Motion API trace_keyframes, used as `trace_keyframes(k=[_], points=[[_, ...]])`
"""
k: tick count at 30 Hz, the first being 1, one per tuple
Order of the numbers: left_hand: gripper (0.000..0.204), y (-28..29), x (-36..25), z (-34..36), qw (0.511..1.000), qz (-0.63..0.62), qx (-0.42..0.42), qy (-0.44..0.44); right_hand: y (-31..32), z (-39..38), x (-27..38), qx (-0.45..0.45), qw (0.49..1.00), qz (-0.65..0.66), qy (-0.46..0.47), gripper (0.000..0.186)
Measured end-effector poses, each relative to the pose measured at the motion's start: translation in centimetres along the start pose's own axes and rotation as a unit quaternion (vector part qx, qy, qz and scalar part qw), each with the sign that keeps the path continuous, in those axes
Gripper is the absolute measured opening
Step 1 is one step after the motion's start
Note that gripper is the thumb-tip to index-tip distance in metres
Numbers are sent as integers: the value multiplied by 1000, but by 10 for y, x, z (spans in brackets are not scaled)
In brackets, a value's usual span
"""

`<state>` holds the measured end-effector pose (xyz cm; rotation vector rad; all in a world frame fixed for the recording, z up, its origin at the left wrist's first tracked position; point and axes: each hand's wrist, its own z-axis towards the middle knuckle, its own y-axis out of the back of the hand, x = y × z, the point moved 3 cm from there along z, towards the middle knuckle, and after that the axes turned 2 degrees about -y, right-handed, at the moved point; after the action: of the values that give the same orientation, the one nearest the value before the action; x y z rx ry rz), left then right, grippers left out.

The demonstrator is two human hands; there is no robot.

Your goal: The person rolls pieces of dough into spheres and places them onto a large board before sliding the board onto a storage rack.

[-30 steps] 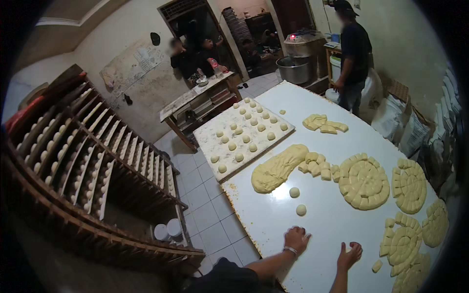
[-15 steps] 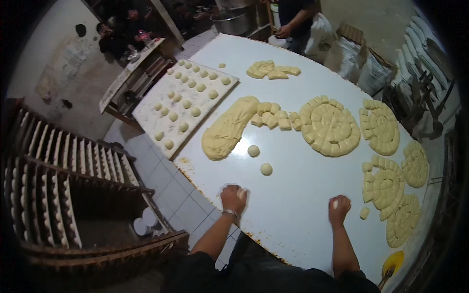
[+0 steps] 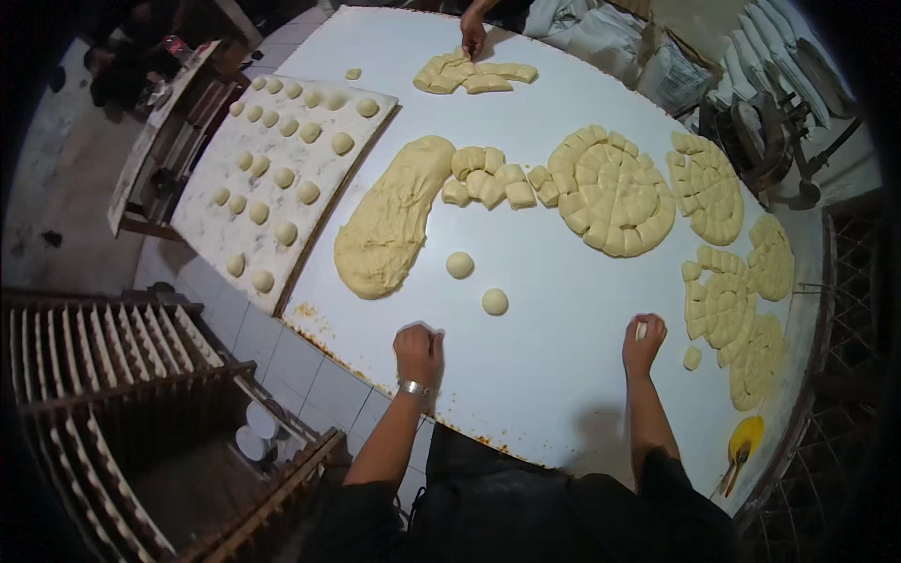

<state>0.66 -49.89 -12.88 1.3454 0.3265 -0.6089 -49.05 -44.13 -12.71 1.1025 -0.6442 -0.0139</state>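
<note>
My left hand (image 3: 416, 352) is curled down on the white worktable (image 3: 535, 375) near its front-left edge; what lies under the fingers is hidden. My right hand (image 3: 643, 340) is closed around a small pale dough piece, beside a loose cut piece (image 3: 692, 357). Two smooth dough balls (image 3: 495, 301) sit beyond my hands. Behind them lie a long dough mass (image 3: 389, 220), a cluster of cut pieces (image 3: 486, 176) and scored dough rounds (image 3: 612, 192). A floured board (image 3: 209, 206) holds several balls at the left.
A co-worker's hand (image 3: 474, 36) touches dough strips (image 3: 441, 80) at the far edge. Shelves of dough trays (image 3: 113, 352) stand lower left, white buckets (image 3: 253, 441) beside them. Sacks (image 3: 680, 70) line the far right. A yellow scraper (image 3: 747, 436) lies at the right edge.
My view has tilted further down onto the table. The co-worker's hand has come down onto the far dough strips. My hands stay curled on the table, the dough balls unmoved.
</note>
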Motion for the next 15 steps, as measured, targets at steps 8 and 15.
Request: trace_keyframes(k=[8, 15], points=[[20, 47, 20, 48, 988, 40, -5, 148, 18, 55, 242, 137, 968, 207, -26, 22], [24, 81, 6, 89, 965, -167, 200, 28, -143, 59, 254, 23, 988, 140, -53, 36]])
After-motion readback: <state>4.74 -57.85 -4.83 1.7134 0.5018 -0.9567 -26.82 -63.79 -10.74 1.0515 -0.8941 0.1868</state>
